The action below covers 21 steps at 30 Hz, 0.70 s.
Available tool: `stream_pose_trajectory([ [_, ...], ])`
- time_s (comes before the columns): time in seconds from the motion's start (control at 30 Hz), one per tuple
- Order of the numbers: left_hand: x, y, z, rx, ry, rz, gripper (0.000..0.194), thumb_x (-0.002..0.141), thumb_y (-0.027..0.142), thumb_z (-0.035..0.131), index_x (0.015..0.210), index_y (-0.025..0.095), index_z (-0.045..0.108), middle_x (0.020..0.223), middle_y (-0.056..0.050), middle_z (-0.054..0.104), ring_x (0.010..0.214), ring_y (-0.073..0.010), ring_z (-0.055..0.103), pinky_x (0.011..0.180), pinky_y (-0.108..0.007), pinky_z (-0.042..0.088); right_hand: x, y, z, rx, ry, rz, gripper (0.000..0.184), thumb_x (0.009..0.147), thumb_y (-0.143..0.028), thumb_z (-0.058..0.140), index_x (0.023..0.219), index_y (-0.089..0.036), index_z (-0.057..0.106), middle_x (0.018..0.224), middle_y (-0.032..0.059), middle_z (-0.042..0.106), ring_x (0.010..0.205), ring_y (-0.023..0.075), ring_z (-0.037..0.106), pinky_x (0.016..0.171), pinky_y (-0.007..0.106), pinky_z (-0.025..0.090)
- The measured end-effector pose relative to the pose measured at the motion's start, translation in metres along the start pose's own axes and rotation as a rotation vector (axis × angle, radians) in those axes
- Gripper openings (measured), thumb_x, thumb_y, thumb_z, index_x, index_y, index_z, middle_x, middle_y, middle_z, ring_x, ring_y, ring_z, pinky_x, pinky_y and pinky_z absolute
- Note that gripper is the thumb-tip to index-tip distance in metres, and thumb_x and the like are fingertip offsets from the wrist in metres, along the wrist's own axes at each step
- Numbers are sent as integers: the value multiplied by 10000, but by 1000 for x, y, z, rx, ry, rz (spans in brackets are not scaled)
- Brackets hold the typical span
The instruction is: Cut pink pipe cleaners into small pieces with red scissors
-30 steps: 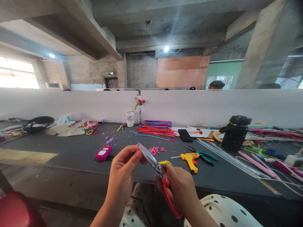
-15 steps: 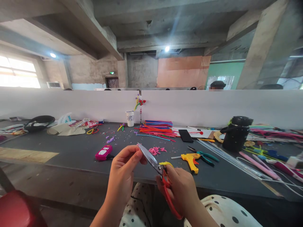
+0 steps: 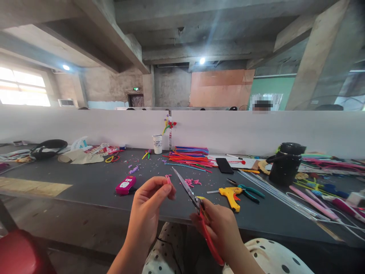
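Observation:
My left hand point(image 3: 149, 201) pinches a short pink pipe cleaner piece point(image 3: 168, 180) between thumb and fingertips. Wrapped around the handles of red-handled scissors point(image 3: 186, 187) is my right hand point(image 3: 224, 224). The blades point up and to the left, just right of the pink piece and apart from it. Behind the scissors, a small heap of cut pink pipe cleaner pieces point(image 3: 194, 182) lies on the dark table point(image 3: 99, 186). Part of the heap is covered by the blades.
A yellow glue gun point(image 3: 229, 196) and teal-handled pliers point(image 3: 251, 192) lie to the right, near a phone point(image 3: 224, 165) and black thermos point(image 3: 286, 163). Pipe cleaners point(image 3: 191, 156) lie behind, beside a paper cup point(image 3: 157, 144). A magenta box point(image 3: 125, 185) sits left.
The scissors have moved right, away from my left fingertips, and their blades have swung more upright. The pink piece in my left hand now shows. The view has shifted slightly.

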<state>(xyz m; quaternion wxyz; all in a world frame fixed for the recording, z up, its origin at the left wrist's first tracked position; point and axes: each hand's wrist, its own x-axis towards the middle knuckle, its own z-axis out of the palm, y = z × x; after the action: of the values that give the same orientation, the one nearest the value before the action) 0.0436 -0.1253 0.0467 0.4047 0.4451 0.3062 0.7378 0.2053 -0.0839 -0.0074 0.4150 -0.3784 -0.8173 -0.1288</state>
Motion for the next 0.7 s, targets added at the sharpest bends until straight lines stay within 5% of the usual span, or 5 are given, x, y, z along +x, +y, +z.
stream_pose_trajectory([
  [0.33, 7, 13, -13, -95, -3, -25, 55, 700, 198, 610, 675, 152, 627, 610, 6, 586, 615, -99, 508, 623, -199, 395, 14, -21, -11, -77, -179, 1, 174, 738, -376, 489, 762, -204, 490, 586, 3, 579, 524, 176, 542, 464, 232, 312],
  [0.7, 14, 20, -40, -179, -58, -24, 59, 695, 212, 614, 691, 155, 631, 634, -4, 611, 631, -118, 530, 643, -218, 399, 35, -41, -23, -196, -97, -129, 235, 764, -422, 453, 776, -195, 511, 576, 21, 576, 502, 165, 526, 470, 242, 329],
])
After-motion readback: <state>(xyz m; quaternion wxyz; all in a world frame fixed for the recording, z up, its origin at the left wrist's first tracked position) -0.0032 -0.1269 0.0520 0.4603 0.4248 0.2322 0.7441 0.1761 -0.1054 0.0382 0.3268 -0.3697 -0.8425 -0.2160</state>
